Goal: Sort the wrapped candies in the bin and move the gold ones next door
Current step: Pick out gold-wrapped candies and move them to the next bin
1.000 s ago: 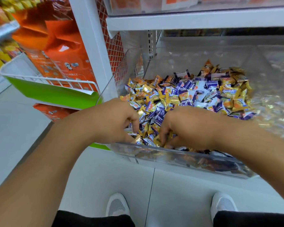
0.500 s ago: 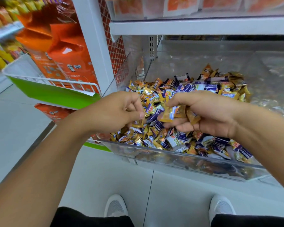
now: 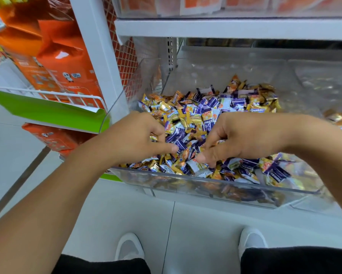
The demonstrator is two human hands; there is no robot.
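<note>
I see both hands down in the clear plastic bin, over a heap of wrapped candies in gold and purple-white. My left hand curls its fingers into the pile with a gold-wrapped piece showing under them; my right hand does the same near the front wall, fingertips among the wrappers. A neighbouring bin on the right holds a few gold candies. Orange packs fill the rack at left. White shoes stand on the pale floor.

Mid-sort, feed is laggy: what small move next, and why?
Probably carry the right hand to the right bin: its fingers curl around gold candies, and gold ones already lie there. The left hand can keep picking.
</note>
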